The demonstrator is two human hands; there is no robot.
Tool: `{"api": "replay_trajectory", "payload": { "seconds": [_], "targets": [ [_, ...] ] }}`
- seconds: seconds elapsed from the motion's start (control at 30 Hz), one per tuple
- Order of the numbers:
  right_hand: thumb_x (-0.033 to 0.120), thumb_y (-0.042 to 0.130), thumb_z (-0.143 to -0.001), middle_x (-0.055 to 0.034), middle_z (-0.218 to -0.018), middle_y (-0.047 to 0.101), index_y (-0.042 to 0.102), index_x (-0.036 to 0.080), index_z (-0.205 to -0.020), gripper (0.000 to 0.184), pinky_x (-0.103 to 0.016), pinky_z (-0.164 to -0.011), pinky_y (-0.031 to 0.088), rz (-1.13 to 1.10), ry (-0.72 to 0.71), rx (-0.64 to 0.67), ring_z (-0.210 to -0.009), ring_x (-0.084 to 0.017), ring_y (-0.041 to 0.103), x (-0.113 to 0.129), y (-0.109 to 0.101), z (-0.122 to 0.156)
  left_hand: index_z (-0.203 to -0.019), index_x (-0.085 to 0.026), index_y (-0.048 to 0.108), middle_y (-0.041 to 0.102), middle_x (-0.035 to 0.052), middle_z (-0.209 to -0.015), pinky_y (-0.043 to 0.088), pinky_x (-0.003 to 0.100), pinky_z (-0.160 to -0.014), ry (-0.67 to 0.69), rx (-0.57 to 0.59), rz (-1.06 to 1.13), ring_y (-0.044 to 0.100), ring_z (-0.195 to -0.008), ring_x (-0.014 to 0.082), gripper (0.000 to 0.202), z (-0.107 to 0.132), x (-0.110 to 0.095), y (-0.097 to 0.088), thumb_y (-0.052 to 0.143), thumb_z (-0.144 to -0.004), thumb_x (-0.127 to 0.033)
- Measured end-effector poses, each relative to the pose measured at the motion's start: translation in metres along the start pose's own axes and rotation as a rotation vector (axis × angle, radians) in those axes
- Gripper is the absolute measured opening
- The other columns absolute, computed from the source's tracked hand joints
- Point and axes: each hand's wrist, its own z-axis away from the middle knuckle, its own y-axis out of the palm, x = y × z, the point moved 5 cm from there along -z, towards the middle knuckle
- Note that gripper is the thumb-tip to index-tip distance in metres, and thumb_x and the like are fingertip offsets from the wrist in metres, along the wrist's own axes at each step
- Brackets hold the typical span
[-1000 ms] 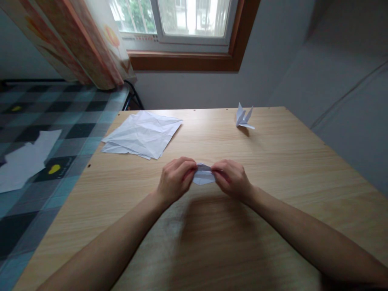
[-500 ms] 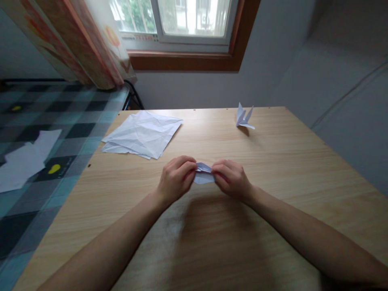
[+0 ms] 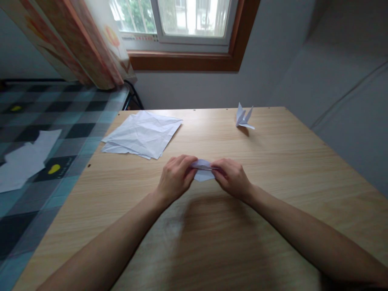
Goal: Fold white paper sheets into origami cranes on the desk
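A small piece of folded white paper is stretched between my two hands, just over the middle of the table. My left hand pinches its left end between thumb and fingers. Its right end is gripped the same way by my right hand. A narrow folded band runs along the top of the paper, with a flat flap hanging below it. Both ends are hidden under my fingers.
Creased white sheets lie stacked at the table's back left. A folded paper crane stands at the back right of the wooden table. More white paper rests on the checked bedspread at the left.
The upper fold of the paper has tilted and flattened into a straighter band, and the lower flap shows slightly higher. Both hands keep hold with only slight finger movement.
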Motion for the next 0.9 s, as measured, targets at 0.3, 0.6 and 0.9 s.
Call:
{"api": "replay_trajectory", "payload": {
  "seconds": [0.3, 0.6, 0.9],
  "targets": [
    [0.010, 0.053, -0.092, -0.0047, -0.085, 0.073, 0.064, 0.023, -0.101, 0.019, -0.034, -0.073, 0.051, 0.093, -0.085, -0.117, -0.078, -0.020, 0.067, 0.006, -0.011, 0.001, -0.105, -0.019, 0.065, 0.073, 0.0044, -0.088, 0.047, 0.035, -0.079, 0.003, 0.012, -0.036, 0.068, -0.082, 0.0206, 0.019, -0.002, -0.002, 0.000, 0.059, -0.087, -0.020],
    [0.007, 0.059, -0.088, -0.0030, -0.089, 0.073, 0.063, 0.023, -0.096, 0.018, -0.032, -0.076, 0.049, 0.128, -0.318, -0.248, -0.082, -0.017, 0.067, 0.018, -0.020, 0.004, -0.102, -0.025, 0.071, 0.076, 0.0037, -0.103, 0.045, 0.036, -0.084, 0.123, -0.129, -0.130, 0.067, -0.091, 0.0188, 0.022, 0.001, -0.007, -0.013, 0.056, -0.090, -0.014],
    [0.006, 0.055, -0.085, -0.0077, -0.095, 0.070, 0.061, 0.021, -0.081, 0.016, -0.038, -0.083, 0.047, 0.166, -0.077, 0.004, -0.092, -0.022, 0.061, -0.004, -0.002, -0.001, -0.105, -0.024, 0.074, 0.064, 0.0100, -0.133, 0.040, 0.050, -0.103, 0.054, 0.172, -0.169, 0.055, -0.123, 0.0291, 0.029, 0.001, 0.001, 0.008, 0.056, -0.084, -0.015]
  ]
}}
